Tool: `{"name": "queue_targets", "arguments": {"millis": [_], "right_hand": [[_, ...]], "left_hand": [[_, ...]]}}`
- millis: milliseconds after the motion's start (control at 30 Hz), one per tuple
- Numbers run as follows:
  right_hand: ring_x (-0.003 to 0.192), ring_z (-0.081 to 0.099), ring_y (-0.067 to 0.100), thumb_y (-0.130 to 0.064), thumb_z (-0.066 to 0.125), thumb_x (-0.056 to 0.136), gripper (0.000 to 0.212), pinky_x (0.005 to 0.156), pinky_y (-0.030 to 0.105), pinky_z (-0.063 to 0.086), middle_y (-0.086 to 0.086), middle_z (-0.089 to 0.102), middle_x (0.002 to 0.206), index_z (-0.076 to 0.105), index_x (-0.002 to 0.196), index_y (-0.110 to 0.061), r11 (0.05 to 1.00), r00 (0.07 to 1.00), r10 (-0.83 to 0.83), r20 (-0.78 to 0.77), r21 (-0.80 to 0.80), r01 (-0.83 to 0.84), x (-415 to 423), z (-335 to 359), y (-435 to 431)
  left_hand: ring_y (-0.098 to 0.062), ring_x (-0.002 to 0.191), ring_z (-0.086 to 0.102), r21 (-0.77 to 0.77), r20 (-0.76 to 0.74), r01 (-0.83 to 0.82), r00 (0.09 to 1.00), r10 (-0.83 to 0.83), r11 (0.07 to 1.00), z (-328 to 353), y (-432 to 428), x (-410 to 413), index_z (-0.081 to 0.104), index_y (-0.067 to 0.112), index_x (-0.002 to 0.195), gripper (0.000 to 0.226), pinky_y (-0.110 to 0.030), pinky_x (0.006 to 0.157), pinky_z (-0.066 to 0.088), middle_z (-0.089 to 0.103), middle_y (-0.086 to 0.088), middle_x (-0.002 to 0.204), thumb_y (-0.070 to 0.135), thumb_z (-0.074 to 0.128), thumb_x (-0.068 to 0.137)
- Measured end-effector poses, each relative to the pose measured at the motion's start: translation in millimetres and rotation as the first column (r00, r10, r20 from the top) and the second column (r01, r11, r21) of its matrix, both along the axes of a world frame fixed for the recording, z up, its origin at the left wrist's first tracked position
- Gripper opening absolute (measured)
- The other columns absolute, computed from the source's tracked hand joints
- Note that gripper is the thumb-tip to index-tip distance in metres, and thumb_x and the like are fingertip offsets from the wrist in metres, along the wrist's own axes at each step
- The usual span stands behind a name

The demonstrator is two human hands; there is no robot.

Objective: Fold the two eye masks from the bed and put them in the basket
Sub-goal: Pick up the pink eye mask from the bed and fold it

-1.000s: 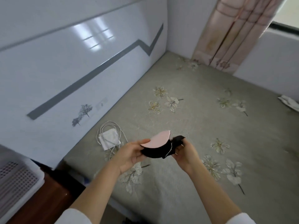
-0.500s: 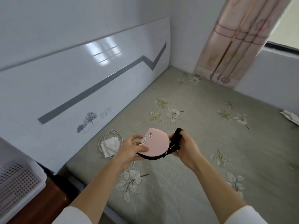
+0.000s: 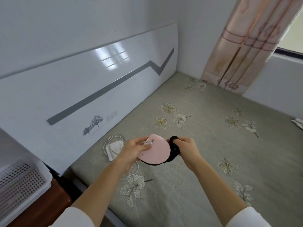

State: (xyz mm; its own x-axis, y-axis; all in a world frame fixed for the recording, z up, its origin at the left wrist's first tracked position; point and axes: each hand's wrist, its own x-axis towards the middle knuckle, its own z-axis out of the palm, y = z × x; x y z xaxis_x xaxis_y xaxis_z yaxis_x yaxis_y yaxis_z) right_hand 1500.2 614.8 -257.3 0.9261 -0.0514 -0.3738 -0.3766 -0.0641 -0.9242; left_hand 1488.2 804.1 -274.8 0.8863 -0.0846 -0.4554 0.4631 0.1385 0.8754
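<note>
A pink eye mask (image 3: 156,150) with a black back and black strap is held folded in half, above the bed (image 3: 205,145). My left hand (image 3: 132,151) pinches its left edge, thumb on the pink face. My right hand (image 3: 186,150) grips the black strap (image 3: 174,147) at its right side. A white perforated basket (image 3: 19,185) stands at the lower left, beside the bed. A white folded item with a white cord (image 3: 114,148) lies on the bed near the headboard; I cannot tell if it is the second mask.
The glossy white headboard (image 3: 82,95) runs along the left. A brown wooden surface (image 3: 44,208) carries the basket. A pink curtain (image 3: 246,43) hangs at the far corner. Something white (image 3: 297,122) lies at the bed's right edge.
The mask has turned from lying flat with its black back showing to its pink face towards me. Both hands stay on it, and my view has tilted up.
</note>
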Motion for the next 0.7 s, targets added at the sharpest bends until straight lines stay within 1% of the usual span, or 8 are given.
{"name": "queue_targets", "arguments": {"millis": [200,300,367,433,500,567,633,700], "right_hand": [[0.047,0.055,0.017,0.009,0.047,0.086,0.022,0.066,0.030,0.052,0.004,0.054,0.052,0.062,0.098,0.000,0.975,0.997,-0.056,0.054,0.216,0.043,11,25,-28],[0.039,0.042,0.012,0.008,0.045,0.081,0.029,0.066,0.029,0.050,-0.003,0.040,0.043,0.056,0.106,-0.002,0.885,0.996,-0.086,0.010,0.459,0.072,12,34,-37],[0.051,0.056,0.012,0.001,0.049,0.078,0.034,0.070,0.029,0.053,0.000,0.055,0.056,0.056,0.110,-0.006,0.701,0.993,-0.115,-0.023,0.706,0.097,10,41,-36],[0.093,0.069,0.016,0.000,0.047,0.083,0.032,0.087,0.037,0.051,0.007,0.071,0.098,0.054,0.113,-0.011,0.624,0.987,-0.162,-0.003,0.774,0.105,13,46,-30],[0.110,0.061,0.016,0.003,0.042,0.091,0.028,0.086,0.034,0.044,0.006,0.065,0.123,0.049,0.109,-0.017,0.868,0.977,-0.178,0.122,0.487,0.097,17,46,-19],[0.083,0.061,0.022,0.000,0.039,0.094,0.022,0.076,0.032,0.042,0.012,0.068,0.109,0.037,0.104,-0.020,0.965,0.924,-0.032,0.382,-0.228,0.127,20,39,-12],[0.057,0.055,0.026,-0.004,0.042,0.093,0.020,0.079,0.036,0.041,0.011,0.067,0.077,0.032,0.099,-0.020,0.676,0.829,0.302,0.471,-0.719,0.162,23,27,-16],[0.053,0.051,0.028,-0.011,0.046,0.091,0.007,0.079,0.033,0.040,0.005,0.061,0.063,0.040,0.091,-0.016,0.366,0.815,0.505,0.282,-0.926,0.093,25,28,-22]], "left_hand": [[-0.014,0.078,0.065,0.119,0.051,-0.086,0.995,0.080,0.989,1,19,7,0.068,0.019,0.086,0.020,-0.029,0.072,0.051,0.072,0.007,0.076,0.001,0.068,0.077],[-0.016,0.083,0.063,0.139,0.075,-0.133,0.989,0.124,0.981,6,28,8,0.066,0.008,0.100,0.021,-0.025,0.067,0.050,0.067,-0.004,0.088,0.003,0.066,0.080],[-0.017,0.083,0.063,0.143,0.107,-0.138,0.987,0.123,0.980,10,28,5,0.066,0.009,0.098,0.020,-0.023,0.066,0.050,0.067,-0.003,0.087,0.002,0.066,0.079],[-0.018,0.084,0.064,0.146,0.148,-0.124,0.984,0.103,0.981,11,25,1,0.067,0.012,0.090,0.017,-0.022,0.066,0.052,0.067,-0.004,0.088,0.000,0.068,0.078],[-0.018,0.086,0.065,0.164,0.187,-0.101,0.980,0.070,0.981,11,22,-2,0.068,0.009,0.091,0.017,-0.021,0.069,0.054,0.067,-0.006,0.093,0.000,0.069,0.077],[-0.017,0.085,0.064,0.167,0.222,-0.105,0.973,0.066,0.980,13,22,-3,0.068,0.010,0.091,0.017,-0.019,0.069,0.055,0.067,-0.004,0.094,0.000,0.069,0.077],[-0.014,0.083,0.064,0.165,0.260,-0.146,0.961,0.099,0.975,16,24,-3,0.069,0.015,0.087,0.018,-0.017,0.067,0.055,0.067,-0.002,0.092,0.000,0.069,0.077],[-0.014,0.082,0.063,0.170,0.293,-0.212,0.943,0.156,0.962,19,28,-2,0.069,0.018,0.084,0.019,-0.022,0.072,0.056,0.067,-0.001,0.089,0.001,0.069,0.077]]}}
